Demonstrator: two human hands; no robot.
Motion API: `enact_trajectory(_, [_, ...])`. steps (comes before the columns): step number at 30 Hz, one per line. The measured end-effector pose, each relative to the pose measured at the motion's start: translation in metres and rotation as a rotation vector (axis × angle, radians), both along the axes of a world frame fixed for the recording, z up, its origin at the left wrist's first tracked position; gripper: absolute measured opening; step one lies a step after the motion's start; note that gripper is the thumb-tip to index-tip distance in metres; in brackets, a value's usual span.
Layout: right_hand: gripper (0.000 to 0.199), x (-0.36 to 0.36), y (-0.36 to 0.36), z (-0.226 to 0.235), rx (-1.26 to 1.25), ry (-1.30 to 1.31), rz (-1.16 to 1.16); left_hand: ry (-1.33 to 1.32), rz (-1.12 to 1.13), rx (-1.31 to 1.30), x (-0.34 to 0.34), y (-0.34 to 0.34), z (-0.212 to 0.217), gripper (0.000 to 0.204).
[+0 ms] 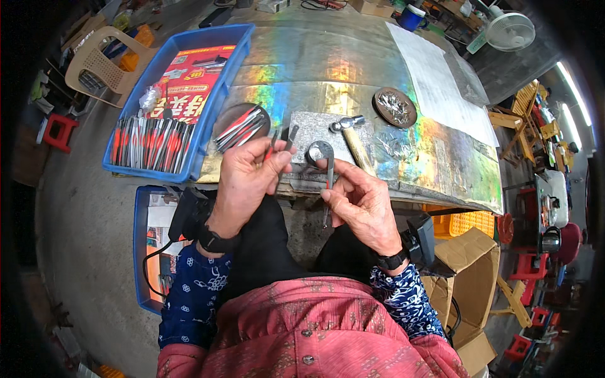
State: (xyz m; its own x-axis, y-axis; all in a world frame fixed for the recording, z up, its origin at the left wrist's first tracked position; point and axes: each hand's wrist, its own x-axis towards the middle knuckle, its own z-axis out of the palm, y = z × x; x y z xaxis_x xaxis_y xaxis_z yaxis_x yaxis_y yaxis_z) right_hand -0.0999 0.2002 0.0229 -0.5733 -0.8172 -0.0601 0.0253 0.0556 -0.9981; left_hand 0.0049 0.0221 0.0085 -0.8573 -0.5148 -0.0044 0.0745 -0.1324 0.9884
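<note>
My left hand (242,183) is closed on narrow dark strips with a touch of red, their upper ends (291,135) standing above the fingers. In my right hand (362,205), thumb and fingers pinch a slim metal strip (329,179) with a red part. At its upper end is a round dark metal piece (320,151); I cannot tell whether the two are joined. Behind my hands lies a grey slab (305,123) with a hammer (356,142) resting partly on it. Close to my left hand, a round dark dish (224,116) holds several red, black and silver strips (246,129).
A blue tray (217,88) at left holds rows of similar strips. A brown dish (413,116) of small metal pins stands right of the hammer, with loose pins (394,146) nearby. White sheets (441,88) cover the table's right side. An open cardboard box (463,283) sits below right.
</note>
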Motion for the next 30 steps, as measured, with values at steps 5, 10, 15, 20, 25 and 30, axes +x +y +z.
enact_trajectory(5, [0.049, 0.006, 0.004, 0.006, -0.041, -0.002, -0.001, -0.001, -0.037, 0.125, 0.006, 0.024, 0.008, 0.015])
enact_trajectory(10, [0.05, 0.011, 0.007, 0.008, -0.07, 0.0, 0.002, 0.004, -0.139, 0.239, 0.009, 0.031, 0.012, 0.015])
enact_trajectory(15, [0.052, 0.013, 0.011, 0.011, -0.066, 0.042, 0.02, 0.034, -0.166, 0.271, 0.01, 0.038, 0.013, 0.017])
enact_trajectory(20, [0.055, 0.014, 0.012, 0.011, -0.068, 0.024, 0.007, 0.006, -0.157, 0.272, 0.01, 0.043, 0.012, 0.016])
enact_trajectory(25, [0.056, 0.016, 0.014, 0.01, -0.072, 0.015, 0.006, 0.028, -0.164, 0.296, 0.009, 0.046, 0.012, 0.015])
enact_trajectory(30, [0.054, 0.016, 0.014, 0.008, -0.068, 0.022, 0.005, 0.03, -0.169, 0.328, 0.009, 0.047, 0.012, 0.014])
